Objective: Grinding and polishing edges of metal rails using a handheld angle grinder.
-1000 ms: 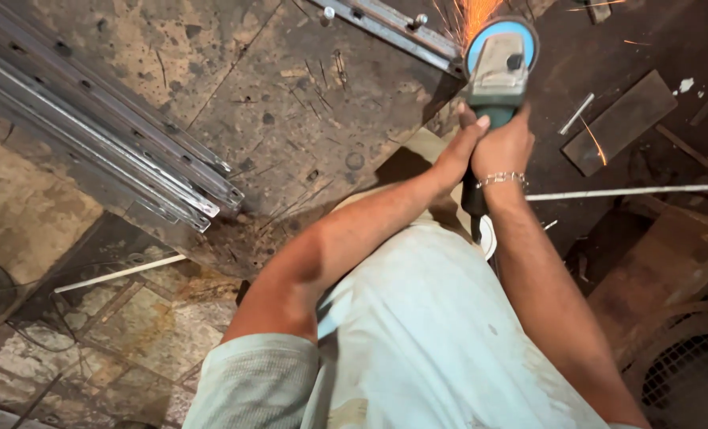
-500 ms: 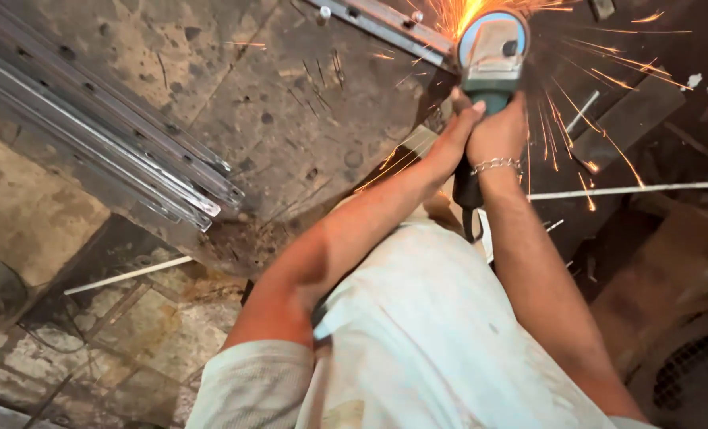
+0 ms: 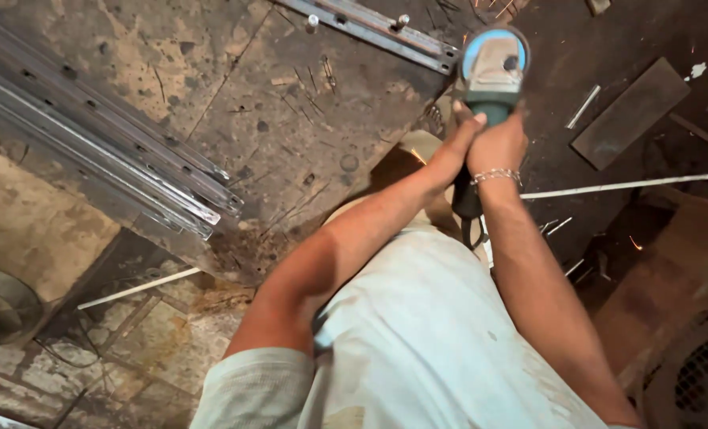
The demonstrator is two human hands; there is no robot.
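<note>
An angle grinder (image 3: 491, 67) is gripped by both hands: the right hand (image 3: 499, 147) is clenched round its body, the left hand (image 3: 455, 143) pressed against its side. Its disc end is held at the tip of a metal rail (image 3: 370, 30), just beyond the hands. Grinding appears in progress; steady, two-handed pressure is judged necessary next.

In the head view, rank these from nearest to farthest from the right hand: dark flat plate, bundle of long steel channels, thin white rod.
From the right hand:
1. Thin white rod, just to its right.
2. Dark flat plate, farther right, above the rod.
3. Bundle of long steel channels, far left.
</note>
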